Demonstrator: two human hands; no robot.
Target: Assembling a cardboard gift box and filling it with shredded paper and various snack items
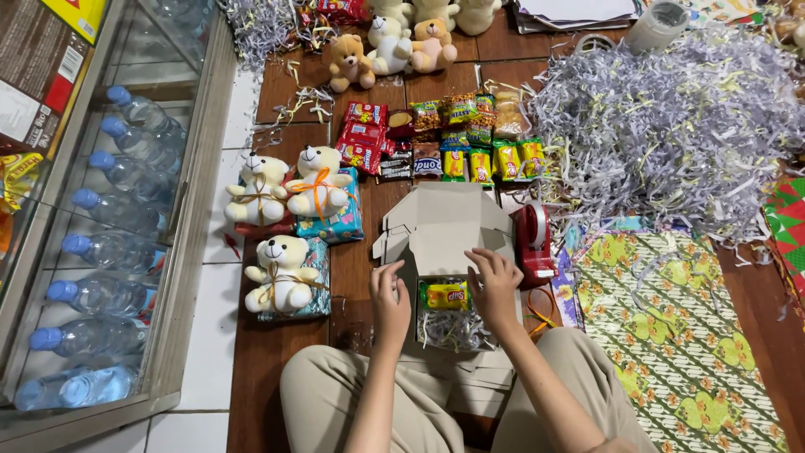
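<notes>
Far left, water bottles [101,231] behind glass. Near them, white teddy bears [281,273] tied with ribbon. Centre, an open cardboard box [443,231] holding shredded paper and a yellow snack packet [446,295]. Left hand [390,295] loosely curled on the rim; right hand [495,283] spread, fingertips touching the box, steadying. Far right, a shredded paper heap [671,126].

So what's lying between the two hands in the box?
Head view: between left hand and right hand lies a yellow-green snack packet on shredded paper inside the cardboard box.
</notes>
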